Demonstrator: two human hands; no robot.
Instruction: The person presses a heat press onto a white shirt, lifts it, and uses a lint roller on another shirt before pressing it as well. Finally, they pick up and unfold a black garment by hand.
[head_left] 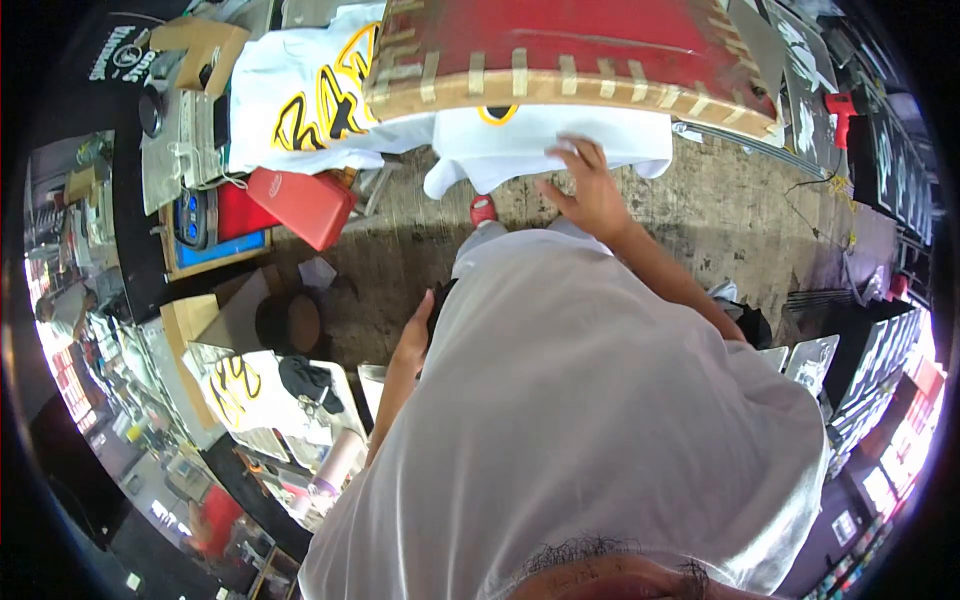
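Note:
My right hand [592, 190] is open, fingers apart, just in front of the near edge of a white shirt [560, 140]. Above that shirt lies a screen-printing frame [600, 92], a red mesh on a wooden border with tape strips; it covers most of the shirt, and a bit of yellow and black print shows at its edge. Down at my left hip, my left hand [410, 335] is curled against a dark object [440, 310], partly hidden by my own white shirt. What that object is I cannot make out.
Another white shirt [300, 95] with yellow and black lettering lies at the left. Nearby are a red box [305, 205], a cardboard box [200, 52] and a dark round stool [290, 320]. A red heat gun [843, 115] with a cable is at the right.

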